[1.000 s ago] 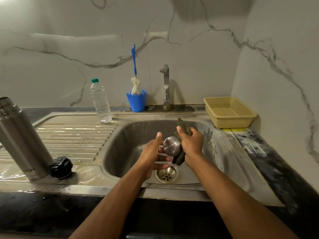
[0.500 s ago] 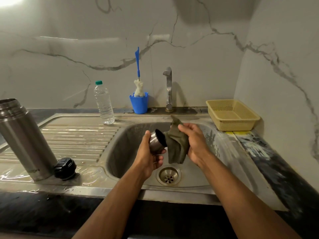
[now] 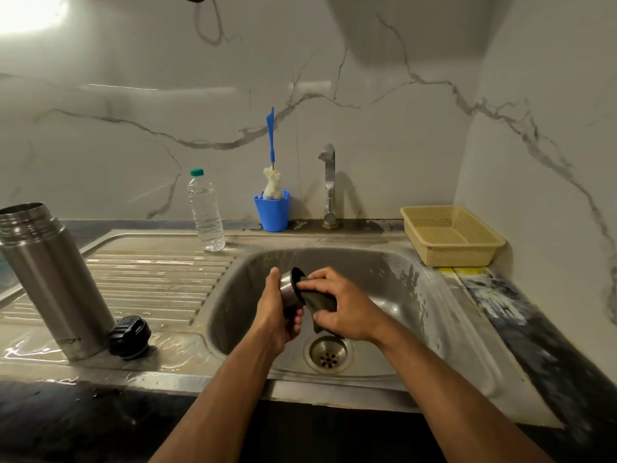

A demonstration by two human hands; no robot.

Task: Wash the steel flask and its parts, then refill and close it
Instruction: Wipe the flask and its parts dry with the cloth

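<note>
Here, grip: the left hand is wrapped round the steel flask cup, thumb up along its near side, fingers curled beneath; the cup lies on its side with its dark mouth turned to the right.
Right hand: the right hand clutches a dark olive cloth, fingertips pushing a fold of it against the cup's rim; the rest of the cloth hangs below the palm.
Arm pose: both bare forearms rise from the bottom edge and meet at centre frame, over the sink basin and just above the round drain strainer.
Flask body: the tall brushed-steel flask stands uncapped at the left of the frame on the ribbed draining board, mouth open; what is inside cannot be seen.
Stopper: a black, knobbly flask stopper lies touching the flask's base on its right, on wet, glinting steel.
Containers: a clear plastic water bottle with a green cap, holding water, stands at the board's far edge; a blue plastic cup to the right of it holds a blue-handled bottle brush with a white fluffy head; a tan perforated plastic basket sits at the right of the frame, beside the basin.
Surfaces: a chrome tap rises behind the basin; the walls are white marble with grey veins.
</note>
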